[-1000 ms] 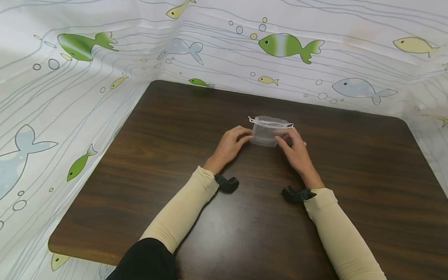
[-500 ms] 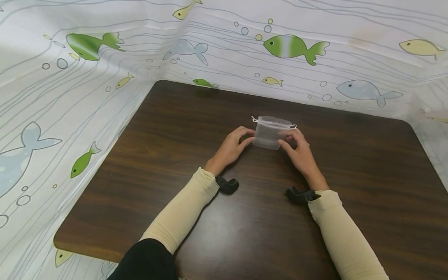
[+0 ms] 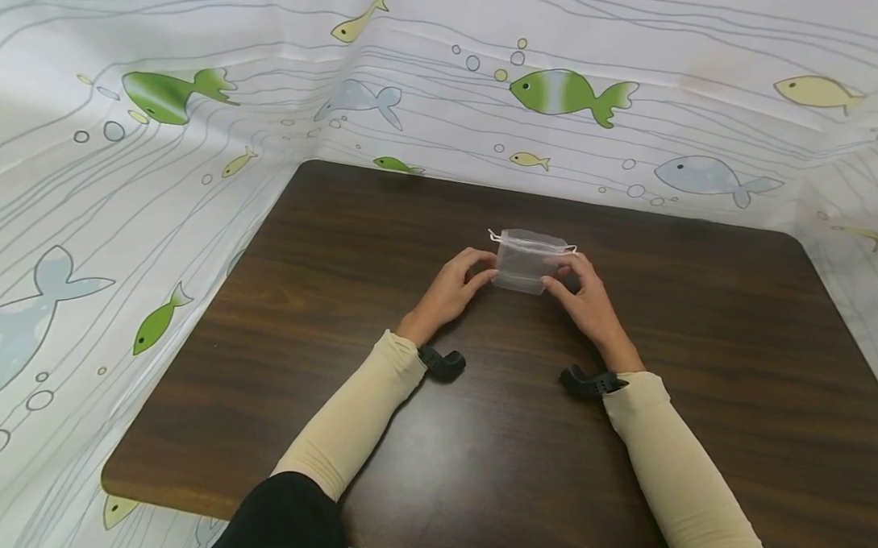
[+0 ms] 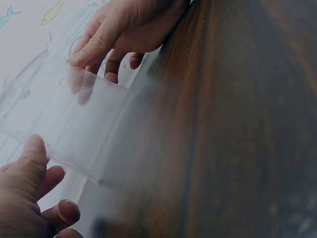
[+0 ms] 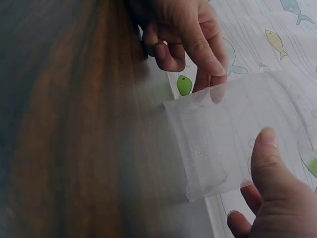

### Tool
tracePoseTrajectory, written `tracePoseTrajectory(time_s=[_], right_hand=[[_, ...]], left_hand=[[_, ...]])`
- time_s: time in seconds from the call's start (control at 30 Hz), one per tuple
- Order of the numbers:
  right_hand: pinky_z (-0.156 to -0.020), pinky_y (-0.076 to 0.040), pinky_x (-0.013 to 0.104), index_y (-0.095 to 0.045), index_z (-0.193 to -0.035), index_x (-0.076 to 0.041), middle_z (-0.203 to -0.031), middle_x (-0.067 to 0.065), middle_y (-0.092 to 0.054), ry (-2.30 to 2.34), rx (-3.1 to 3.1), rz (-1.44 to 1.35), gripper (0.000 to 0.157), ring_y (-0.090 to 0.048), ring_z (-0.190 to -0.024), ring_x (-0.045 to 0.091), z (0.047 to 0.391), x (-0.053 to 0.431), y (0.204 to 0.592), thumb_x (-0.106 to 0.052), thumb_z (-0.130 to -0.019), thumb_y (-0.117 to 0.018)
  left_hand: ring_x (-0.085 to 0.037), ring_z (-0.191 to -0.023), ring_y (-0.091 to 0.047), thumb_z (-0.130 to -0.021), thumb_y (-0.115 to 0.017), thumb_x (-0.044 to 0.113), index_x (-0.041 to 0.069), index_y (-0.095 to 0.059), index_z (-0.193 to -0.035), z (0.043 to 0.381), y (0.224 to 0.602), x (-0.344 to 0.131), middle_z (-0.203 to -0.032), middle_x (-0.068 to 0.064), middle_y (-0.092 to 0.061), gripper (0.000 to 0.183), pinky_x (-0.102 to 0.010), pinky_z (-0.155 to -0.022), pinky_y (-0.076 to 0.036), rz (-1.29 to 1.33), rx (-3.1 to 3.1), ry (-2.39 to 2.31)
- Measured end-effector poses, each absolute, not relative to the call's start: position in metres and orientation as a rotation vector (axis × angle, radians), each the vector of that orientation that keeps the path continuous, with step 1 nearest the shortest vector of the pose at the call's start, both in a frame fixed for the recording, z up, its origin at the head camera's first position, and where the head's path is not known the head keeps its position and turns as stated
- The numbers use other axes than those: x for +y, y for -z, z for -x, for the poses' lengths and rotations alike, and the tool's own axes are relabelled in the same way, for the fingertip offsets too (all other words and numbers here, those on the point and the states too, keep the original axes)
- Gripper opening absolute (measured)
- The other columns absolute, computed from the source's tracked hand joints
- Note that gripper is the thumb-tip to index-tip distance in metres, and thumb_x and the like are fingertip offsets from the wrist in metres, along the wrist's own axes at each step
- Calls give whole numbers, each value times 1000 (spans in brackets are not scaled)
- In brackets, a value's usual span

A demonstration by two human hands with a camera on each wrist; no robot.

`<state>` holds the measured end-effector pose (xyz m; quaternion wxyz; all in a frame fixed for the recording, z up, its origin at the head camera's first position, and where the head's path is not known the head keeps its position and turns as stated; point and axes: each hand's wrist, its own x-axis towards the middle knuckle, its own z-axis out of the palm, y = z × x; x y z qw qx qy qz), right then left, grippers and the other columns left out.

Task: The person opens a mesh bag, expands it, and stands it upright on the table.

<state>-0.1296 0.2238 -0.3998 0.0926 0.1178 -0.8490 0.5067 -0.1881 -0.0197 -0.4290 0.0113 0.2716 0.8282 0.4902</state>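
A small sheer white drawstring pouch (image 3: 521, 259) is held up between both hands over the far half of the table. White cords show at both ends of its upper edge. My left hand (image 3: 454, 285) pinches the pouch's left side between thumb and fingers. On the opposite side, my right hand (image 3: 588, 297) pinches it, with some fingers behind the sheer cloth. From the right wrist, the pouch (image 5: 223, 134) looks flat and see-through, with a folded band along its lower edge. The left wrist view shows both thumbs on the near face of the pouch (image 4: 64, 119).
The dark wood-grain table (image 3: 268, 377) has rounded corners. Behind it and along both sides hangs a white sheet (image 3: 432, 89) printed with fish. A black wrist mount (image 3: 442, 362) sits on the left wrist, and another black mount (image 3: 591, 381) on the right.
The right hand and forearm have shifted slightly right and nearer. Both hands keep their grip on the pouch, which stays almost in place; the head view sways a little.
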Motion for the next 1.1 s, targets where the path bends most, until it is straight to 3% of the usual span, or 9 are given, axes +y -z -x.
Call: tracePoseTrajectory(time_s=[0.33, 0.7, 0.87, 1.1], right_hand=[[-110, -29, 64, -61, -130, 7, -127, 26, -51, -1497, -2540, -345, 34, -43, -117, 37, 128, 225, 398, 3, -97, -68], [-102, -30, 57, -58, -134, 7, -145, 27, -49, -1516, -2531, -366, 41, -45, -121, 46, 129, 232, 398, 4, -95, -70], [-102, -32, 52, -58, -138, 4, -145, 26, -52, -1469, -2571, -370, 44, -48, -121, 39, 137, 238, 414, 3, -96, -70], [-99, -40, 46, -58, -143, -13, -127, 13, -62, -1379, -2704, -407, 45, -54, -111, 26, 141, 245, 428, -13, -99, -72]], left_hand=[[-19, -90, -56, -106, -60, 23, 7, -64, -136, 187, 428, -21, -128, -8, -65, 33, -29, -83, -47, -868, 2568, -1531], [-20, -98, -56, -113, -48, 28, 9, -62, -139, 187, 426, -23, -128, -8, -65, 36, -37, -93, -48, -861, 2545, -1554], [-18, -89, -55, -109, -56, 26, 10, -66, -132, 187, 428, -21, -124, -6, -66, 29, -30, -82, -47, -857, 2584, -1535], [-16, -78, -52, -106, -62, 21, 9, -70, -119, 185, 425, -19, -111, -6, -68, 19, -25, -72, -41, -819, 2646, -1600]])
